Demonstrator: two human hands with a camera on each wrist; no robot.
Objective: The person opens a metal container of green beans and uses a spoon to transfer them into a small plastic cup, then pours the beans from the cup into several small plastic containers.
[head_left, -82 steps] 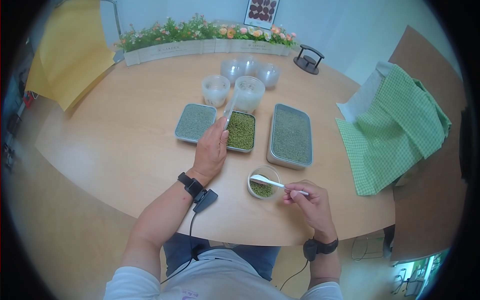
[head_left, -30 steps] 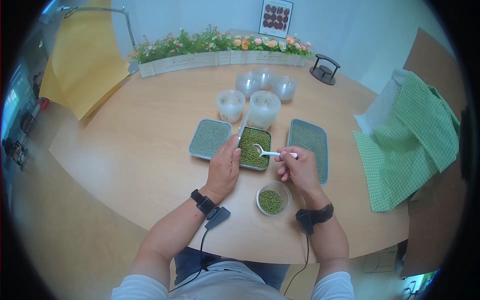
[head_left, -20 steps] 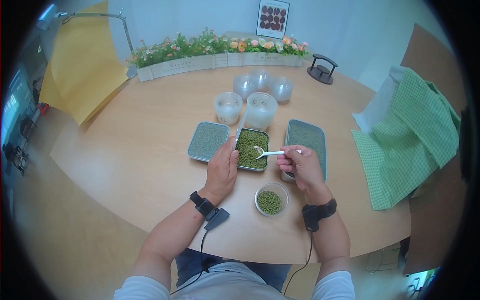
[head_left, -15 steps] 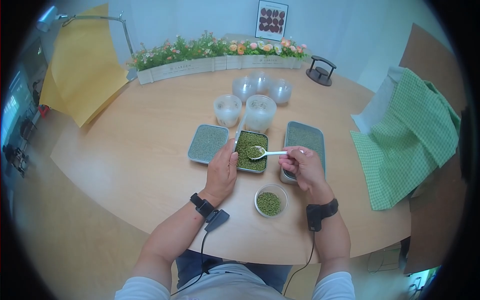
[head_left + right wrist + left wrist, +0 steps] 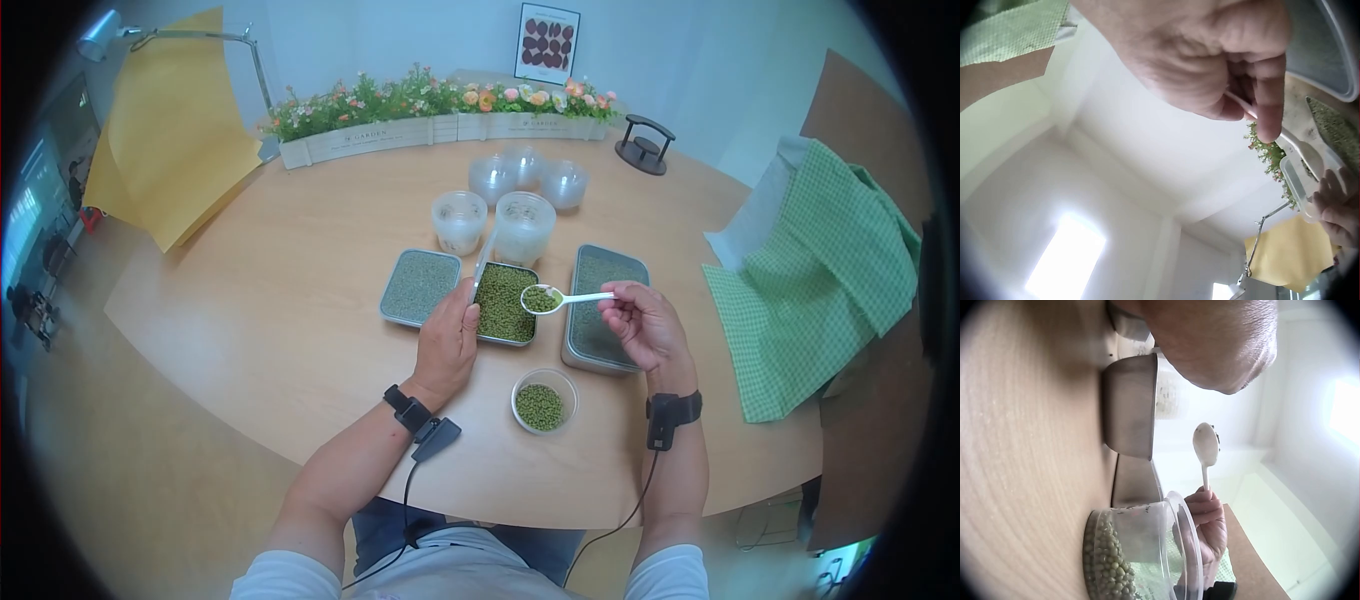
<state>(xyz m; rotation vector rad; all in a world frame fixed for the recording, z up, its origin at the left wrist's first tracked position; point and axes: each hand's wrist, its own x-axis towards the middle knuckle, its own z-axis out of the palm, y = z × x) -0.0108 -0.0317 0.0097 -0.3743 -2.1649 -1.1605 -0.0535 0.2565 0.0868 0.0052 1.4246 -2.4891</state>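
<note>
My right hand [image 5: 645, 325] pinches the handle of a white spoon [image 5: 585, 297], its bowl heaped with green mung beans [image 5: 541, 298]. The spoon is over the right edge of a metal tin [image 5: 508, 344] filled with mung beans. At the tin's left side, my left hand [image 5: 445, 345] holds a clear plastic lid [image 5: 485, 258] on edge. Nearer me, a clear plastic cup [image 5: 573, 402] stands partly filled with mung beans; the left wrist view shows its flared rim [image 5: 1194, 550] and the spoon's pale underside [image 5: 1206, 447]. My left fingers are mostly hidden from the head camera.
Tins of grey-green granules flank the bean tin, a small one [image 5: 418, 288] left and a larger one [image 5: 610, 262] right. Behind stand clear tubs [image 5: 525, 228] and several upturned clear cups. Flower boxes [image 5: 370, 142] line the back; a green checked cloth [image 5: 800, 280] lies right.
The right hand carried the spoon from above the cup to the bean tin, dipped it in, then raised it full and drew it to the right. The left hand keeps the lid beside the tin.
</note>
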